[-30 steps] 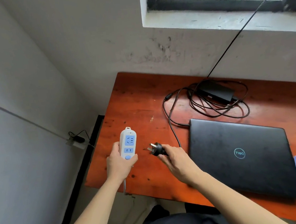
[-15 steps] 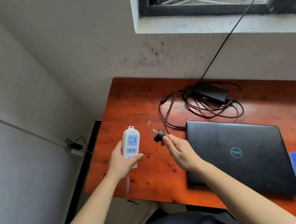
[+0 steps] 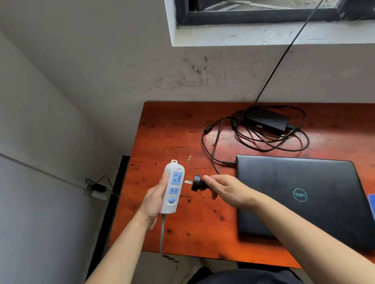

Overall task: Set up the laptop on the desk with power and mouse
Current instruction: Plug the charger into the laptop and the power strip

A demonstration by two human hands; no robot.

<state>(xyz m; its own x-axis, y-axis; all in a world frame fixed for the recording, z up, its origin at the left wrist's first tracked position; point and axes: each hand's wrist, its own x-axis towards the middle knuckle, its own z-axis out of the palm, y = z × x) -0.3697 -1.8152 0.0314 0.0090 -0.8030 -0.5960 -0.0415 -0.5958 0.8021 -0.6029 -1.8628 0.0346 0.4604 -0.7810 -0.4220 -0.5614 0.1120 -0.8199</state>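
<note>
Prongs on the black plug point(image 3: 196, 183) point left at the power strip point(image 3: 172, 187), just beside its top socket, not in yet. The right hand point(image 3: 227, 189) pinches the plug. The left hand point(image 3: 156, 197) wraps the upright strip above the worktop point(image 3: 169, 132).

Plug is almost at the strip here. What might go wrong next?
1. The power strip is held in the air by the left hand, so pushing the plug may twist it.
2. The cable loops by the charger brick; pulling may drag it.
</note>
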